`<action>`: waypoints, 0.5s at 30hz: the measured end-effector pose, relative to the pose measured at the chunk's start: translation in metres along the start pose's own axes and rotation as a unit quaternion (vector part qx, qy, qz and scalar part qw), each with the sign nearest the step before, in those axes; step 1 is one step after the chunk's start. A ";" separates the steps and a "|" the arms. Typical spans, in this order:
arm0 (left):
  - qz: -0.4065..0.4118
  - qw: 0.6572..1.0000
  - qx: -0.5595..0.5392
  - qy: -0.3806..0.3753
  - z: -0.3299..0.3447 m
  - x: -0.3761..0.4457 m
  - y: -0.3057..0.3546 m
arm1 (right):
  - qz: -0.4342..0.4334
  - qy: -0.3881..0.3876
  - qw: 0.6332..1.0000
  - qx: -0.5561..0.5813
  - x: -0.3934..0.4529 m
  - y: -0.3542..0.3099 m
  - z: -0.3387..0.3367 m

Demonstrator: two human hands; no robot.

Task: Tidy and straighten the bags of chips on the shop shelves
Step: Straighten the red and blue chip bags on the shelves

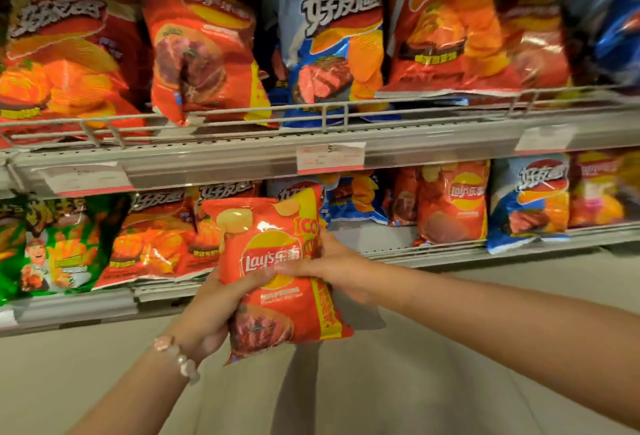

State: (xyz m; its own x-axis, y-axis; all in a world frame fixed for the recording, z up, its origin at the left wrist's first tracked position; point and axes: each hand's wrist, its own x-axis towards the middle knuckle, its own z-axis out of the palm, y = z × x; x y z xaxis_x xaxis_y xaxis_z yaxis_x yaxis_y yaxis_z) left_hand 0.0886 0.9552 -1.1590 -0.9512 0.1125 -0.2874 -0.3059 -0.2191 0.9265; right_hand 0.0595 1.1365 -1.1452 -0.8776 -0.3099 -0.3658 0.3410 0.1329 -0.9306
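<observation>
I hold a red Lay's chip bag [273, 251] with a yellow side stripe upright in front of the lower shelf [450, 253]. My left hand [211, 313] grips its lower left edge, thumb across the front. My right hand [332, 258] grips its right edge, partly behind the bag. On the upper shelf [242, 154] a tall red Lay's bag [201, 43] leans tilted to the left among red and blue bags. More red, blue and green bags fill the lower shelf.
A wire rail [325, 116] runs along the upper shelf's front. Price labels [330, 156] hang on the shelf edge. A gap [367, 237] shows on the lower shelf behind my right hand. Pale floor lies below the shelves.
</observation>
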 end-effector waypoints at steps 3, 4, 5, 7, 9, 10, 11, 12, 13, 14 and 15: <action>-0.004 0.999 0.015 -0.033 0.034 0.006 -0.002 | -0.028 0.018 0.999 0.005 -0.017 0.007 -0.034; -0.006 0.999 0.018 -0.044 0.046 0.007 -0.003 | -0.038 0.025 0.999 0.008 -0.023 0.009 -0.044; -0.009 0.998 0.020 -0.054 0.059 0.009 -0.004 | -0.049 0.033 0.998 0.011 -0.028 0.012 -0.054; -0.018 0.997 0.021 -0.074 0.082 0.013 -0.007 | -0.062 0.059 0.996 0.017 -0.038 0.018 -0.074; -0.029 0.994 0.034 -0.095 0.104 0.017 -0.012 | -0.069 0.079 0.994 0.032 -0.049 0.024 -0.094; -0.032 0.993 0.047 -0.104 0.114 0.019 -0.014 | -0.072 0.083 0.993 0.039 -0.054 0.028 -0.104; -0.036 0.991 0.064 -0.111 0.124 0.021 -0.016 | -0.077 0.087 0.992 0.044 -0.060 0.032 -0.114; -0.041 0.989 0.085 -0.117 0.134 0.023 -0.018 | -0.082 0.095 0.991 0.048 -0.066 0.035 -0.124; -0.046 0.986 0.107 -0.121 0.143 0.025 -0.020 | -0.085 0.106 0.989 0.051 -0.072 0.039 -0.133; -0.052 0.983 0.126 -0.125 0.153 0.027 -0.022 | -0.085 0.119 0.988 0.055 -0.077 0.043 -0.141; -0.056 0.981 0.135 -0.129 0.162 0.028 -0.025 | -0.088 0.128 0.986 0.060 -0.081 0.047 -0.149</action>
State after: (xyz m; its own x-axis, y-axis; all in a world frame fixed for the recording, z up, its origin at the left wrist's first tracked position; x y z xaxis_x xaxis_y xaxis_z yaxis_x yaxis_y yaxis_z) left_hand 0.0759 1.1210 -1.1509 -0.8594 0.3711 -0.3518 -0.3519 0.0701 0.9334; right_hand 0.0966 1.3081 -1.1574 -0.9777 -0.0689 -0.1985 0.2002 -0.0185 -0.9796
